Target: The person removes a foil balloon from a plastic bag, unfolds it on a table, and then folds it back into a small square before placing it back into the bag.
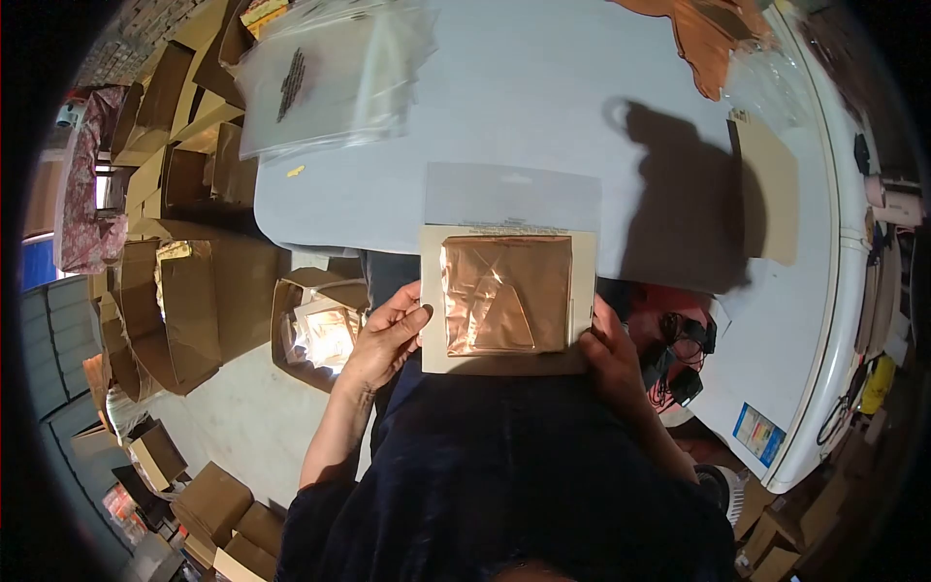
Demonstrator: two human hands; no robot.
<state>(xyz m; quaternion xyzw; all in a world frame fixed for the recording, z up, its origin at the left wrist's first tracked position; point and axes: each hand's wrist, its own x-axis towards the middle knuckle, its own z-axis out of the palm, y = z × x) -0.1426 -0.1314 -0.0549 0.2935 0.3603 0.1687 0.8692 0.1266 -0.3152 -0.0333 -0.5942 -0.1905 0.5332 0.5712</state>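
Observation:
Between my two hands is a flat packet (507, 296): a folded, shiny copper-coloured sheet on a pale card, inside a clear bag. The bag's clear top flap (514, 194) has a hang hole and lies over the table edge. My left hand (391, 335) grips the card's left edge, thumb on the front. My right hand (611, 344) holds the right edge; some of its fingers are hidden behind the card. The packet faces up in front of my lap.
A stack of clear bags (335, 82) lies on the pale table (524, 87). Orange-brown material (703, 44) and a card (766, 189) are at the right. An open box (320, 325) with similar shiny packets stands at lower left, near more cardboard boxes (184, 310).

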